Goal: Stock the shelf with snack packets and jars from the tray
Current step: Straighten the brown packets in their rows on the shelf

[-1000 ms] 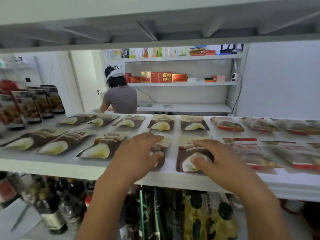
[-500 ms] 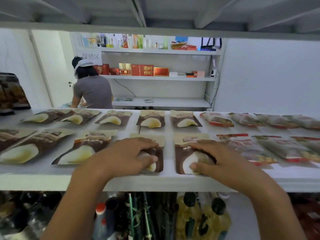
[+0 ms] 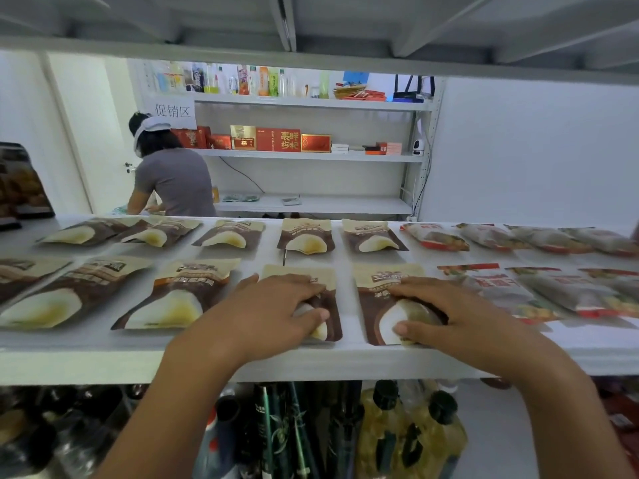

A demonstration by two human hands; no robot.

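Hands, two, spread flat: left hand (image 3: 273, 309) presses left packet (image 3: 333, 326), right hand (image 3: 463, 316) right packet (image 3: 377, 299).

The left hand (image 3: 273, 305) hides most of one brown packet (image 3: 311, 274); the right hand (image 3: 460, 316) covers part of its neighbour (image 3: 383, 295). The leftmost packet (image 3: 20, 274) is cut off. Bottles (image 3: 408, 437) below are blurred.
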